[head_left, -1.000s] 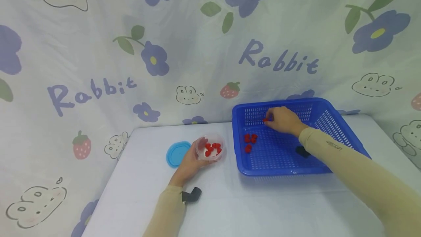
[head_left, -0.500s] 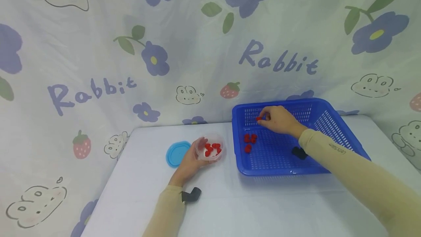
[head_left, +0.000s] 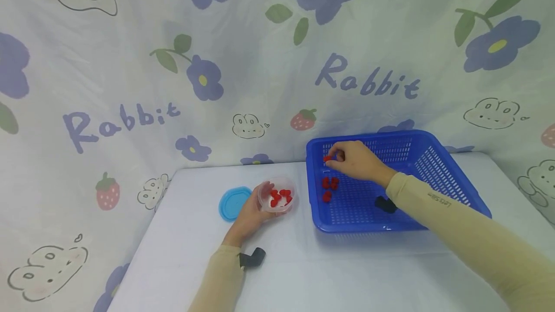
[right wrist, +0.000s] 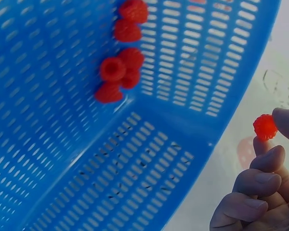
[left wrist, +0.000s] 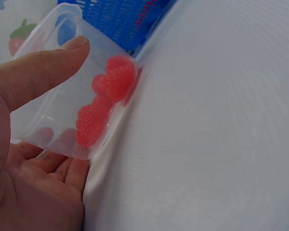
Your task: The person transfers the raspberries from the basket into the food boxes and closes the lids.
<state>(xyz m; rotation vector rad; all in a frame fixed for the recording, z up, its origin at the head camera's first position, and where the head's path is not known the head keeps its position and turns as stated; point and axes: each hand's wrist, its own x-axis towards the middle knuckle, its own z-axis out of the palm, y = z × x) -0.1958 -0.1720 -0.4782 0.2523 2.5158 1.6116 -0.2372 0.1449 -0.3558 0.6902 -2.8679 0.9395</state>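
Note:
My left hand (head_left: 251, 214) grips a clear plastic cup (head_left: 277, 184) around its side, the thumb along the wall in the left wrist view. Several red raspberries (left wrist: 91, 126) lie at the bottom of that cup. Over the left back part of a blue basket (head_left: 360, 227), my right hand (head_left: 357, 160) pinches one raspberry (right wrist: 265, 127) between thumb and index finger. More raspberries (right wrist: 130, 31) sit in the basket along its left side, apart from the right hand.
A light blue lid (head_left: 234, 203) lies on the white table left of the cup, partly behind the left hand. A patterned curtain (head_left: 260, 61) hangs behind the table. Black camera mounts (head_left: 253, 257) stick out at the wrists.
My right hand has moved left across the basket with the pinched raspberry, toward the cup side. The left hand and the cup have stayed in place.

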